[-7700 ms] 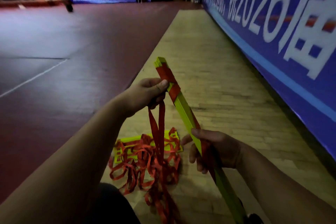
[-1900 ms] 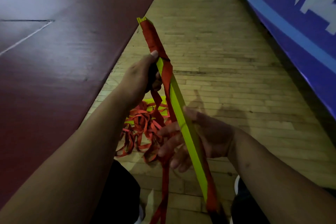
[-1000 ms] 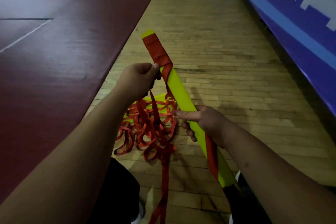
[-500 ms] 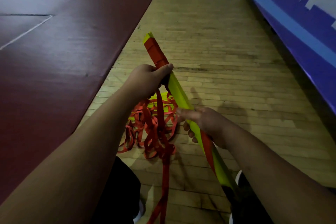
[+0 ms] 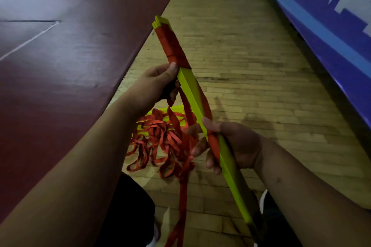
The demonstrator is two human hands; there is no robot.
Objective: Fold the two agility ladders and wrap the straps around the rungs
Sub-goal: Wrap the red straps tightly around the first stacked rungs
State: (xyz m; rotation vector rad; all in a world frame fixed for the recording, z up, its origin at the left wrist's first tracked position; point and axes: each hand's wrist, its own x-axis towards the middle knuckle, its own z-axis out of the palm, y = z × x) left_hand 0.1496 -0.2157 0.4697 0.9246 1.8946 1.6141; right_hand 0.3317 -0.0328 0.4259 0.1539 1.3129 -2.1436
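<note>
A stack of yellow-green ladder rungs (image 5: 189, 88) slants from upper left to lower right in front of me. Red strap is wound tightly around its far end (image 5: 172, 45). My left hand (image 5: 155, 84) grips the stack just below that wrapping, thumb on the edge. My right hand (image 5: 230, 142) holds the stack lower down and pinches a run of red strap (image 5: 212, 143) against it. Loose strap (image 5: 182, 196) hangs down between my arms. The second ladder (image 5: 160, 126), yellow rungs under a tangle of red straps, lies on the wooden floor below my hands.
I am over a wooden floor strip (image 5: 251, 66). A dark red court surface (image 5: 70, 46) borders it on the left. A blue banner with white lettering (image 5: 331, 16) runs along the right. My dark trouser legs (image 5: 128, 212) and a shoe (image 5: 264, 199) show at the bottom.
The red wrapping at the far end of the stack has grown longer over the frames. My right hand has turned the stack and now pinches strap against it; the left hand keeps its grip.
</note>
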